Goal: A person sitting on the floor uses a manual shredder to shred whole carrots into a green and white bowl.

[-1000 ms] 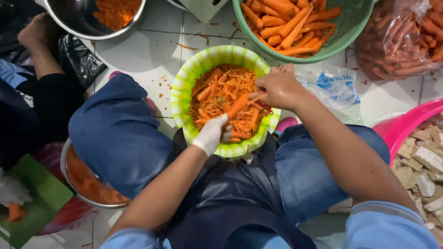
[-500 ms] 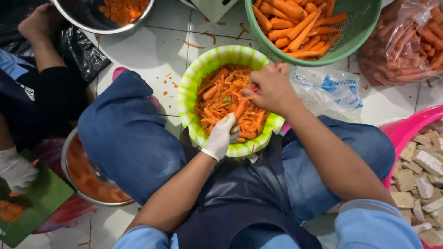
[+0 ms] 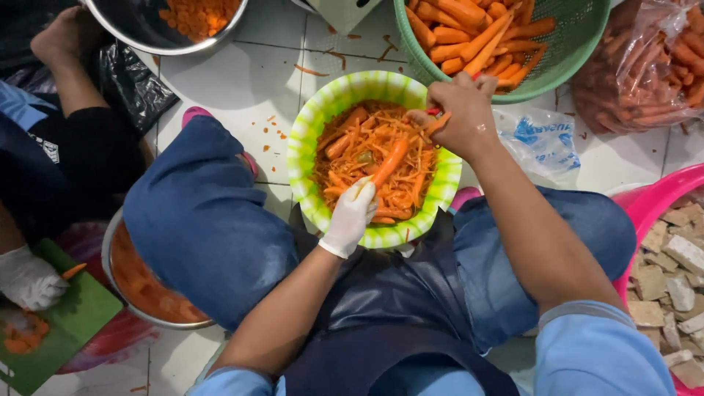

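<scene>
Since a second ago the right hand [image 3: 460,110] has drawn back from the middle of the bowl to its far right rim, while the left hand [image 3: 352,216] has kept its place at the near side with the carrot now lying more steeply across the peelings. That left hand wears a white glove and is closed around the lower end of a whole carrot [image 3: 389,163], which slants up and away over the green-and-white striped bowl [image 3: 304,139]. The right hand is bare, fingers curled shut on a small peeler with a red handle [image 3: 434,114]; only a sliver of the tool shows, so its blade cannot be made out. The bowl sits on the person's lap between the knees and is heaped with orange carrot peelings [image 3: 411,158].

To peel well, judging from this pose, the carrot should stay tilted over the bowl so strips fall inside, the strokes should run away from the gloved fingers, and the carrot should be turned a little after each pass.

Beyond the bowl a green basket [image 3: 579,51] of peeled carrots stands on the tiled floor [image 3: 235,81].
</scene>
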